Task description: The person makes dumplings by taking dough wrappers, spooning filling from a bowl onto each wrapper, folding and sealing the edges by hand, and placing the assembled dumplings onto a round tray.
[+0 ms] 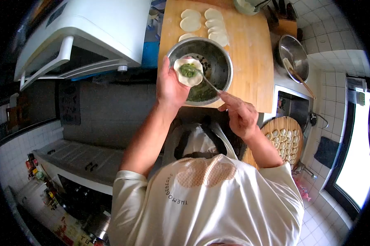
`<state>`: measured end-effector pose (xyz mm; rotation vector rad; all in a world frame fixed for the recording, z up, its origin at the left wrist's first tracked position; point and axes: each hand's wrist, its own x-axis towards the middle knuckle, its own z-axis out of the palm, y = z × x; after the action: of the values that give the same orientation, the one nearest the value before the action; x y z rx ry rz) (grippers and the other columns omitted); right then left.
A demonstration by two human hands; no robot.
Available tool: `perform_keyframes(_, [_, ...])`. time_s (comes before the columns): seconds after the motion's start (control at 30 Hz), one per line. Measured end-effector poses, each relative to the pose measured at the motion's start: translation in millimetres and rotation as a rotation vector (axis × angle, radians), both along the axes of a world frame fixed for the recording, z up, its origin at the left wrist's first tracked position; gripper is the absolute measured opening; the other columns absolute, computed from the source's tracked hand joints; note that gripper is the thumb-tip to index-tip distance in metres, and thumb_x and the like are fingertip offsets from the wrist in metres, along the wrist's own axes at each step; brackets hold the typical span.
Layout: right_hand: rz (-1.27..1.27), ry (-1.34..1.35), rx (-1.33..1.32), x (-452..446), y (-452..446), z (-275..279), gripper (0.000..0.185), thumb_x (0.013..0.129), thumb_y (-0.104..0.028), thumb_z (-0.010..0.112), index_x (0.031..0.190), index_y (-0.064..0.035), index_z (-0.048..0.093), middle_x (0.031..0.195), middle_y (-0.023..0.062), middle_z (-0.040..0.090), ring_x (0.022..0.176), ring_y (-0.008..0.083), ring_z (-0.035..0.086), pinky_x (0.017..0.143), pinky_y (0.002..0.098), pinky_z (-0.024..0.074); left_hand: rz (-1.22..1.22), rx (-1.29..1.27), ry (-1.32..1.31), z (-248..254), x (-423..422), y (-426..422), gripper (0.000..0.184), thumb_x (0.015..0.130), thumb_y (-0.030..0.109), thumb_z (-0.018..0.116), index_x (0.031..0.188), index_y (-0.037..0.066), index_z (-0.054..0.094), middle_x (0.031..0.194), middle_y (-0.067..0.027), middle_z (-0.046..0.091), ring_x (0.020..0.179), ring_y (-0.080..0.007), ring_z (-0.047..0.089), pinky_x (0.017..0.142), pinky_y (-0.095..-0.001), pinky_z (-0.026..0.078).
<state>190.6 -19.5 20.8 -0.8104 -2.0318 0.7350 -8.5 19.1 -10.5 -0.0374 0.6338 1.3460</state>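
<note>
On my left hand (171, 88) lies a round dumpling wrapper (198, 78), held over a steel mixing bowl (229, 67). A mound of green filling (188, 70) sits in the middle of the wrapper. My right hand (241, 113) grips the handle end of a thin metal spoon (211, 85), whose far end reaches the filling. More green filling (202, 91) and some dark bits lie inside the bowl. Behind the bowl, flat dough wrappers (191, 23) are laid in overlapping groups on a wooden board (250, 61).
At the right, a round woven tray (271, 123) carries rows of shaped dumplings (284, 143) beside a sink (297, 106). A second steel bowl (293, 51) holds a wooden-handled utensil. A knife block (285, 26) stands at the back right, a white appliance (98, 24) at the left.
</note>
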Motion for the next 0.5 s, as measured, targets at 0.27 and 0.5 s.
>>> perform_keyframes(0.27, [-0.042, 0.04, -0.038, -1.9, -2.0, 3.9, 0.023, 0.083, 0.01, 0.042, 0.102, 0.0079, 0.055, 0.098, 0.0173, 0.063, 0.063, 0.018, 0.064, 0.056, 0.0255, 0.0521, -0.025, 0.066, 0.007, -1.2, -0.7, 0.3, 0.058, 0.093, 0.046, 0.024, 0.107, -0.003, 0.051, 0.108, -0.0151, 0.056, 0.105, -0.0264, 0.052, 0.094, -0.0391, 0.039])
perform_keyframes(0.5, [-0.054, 0.081, -0.121, -1.9, -2.6, 1.0, 0.022, 0.086, 0.005, 0.043, 0.104, 0.0068, 0.054, 0.096, 0.0169, 0.063, 0.064, 0.0178, 0.063, 0.057, 0.0256, 0.0515, -0.022, 0.047, 0.035, 3.1, -0.3, -1.4, 0.058, 0.093, 0.046, 0.024, 0.106, -0.003, 0.051, 0.108, -0.0162, 0.056, 0.104, -0.0269, 0.052, 0.093, -0.0393, 0.039])
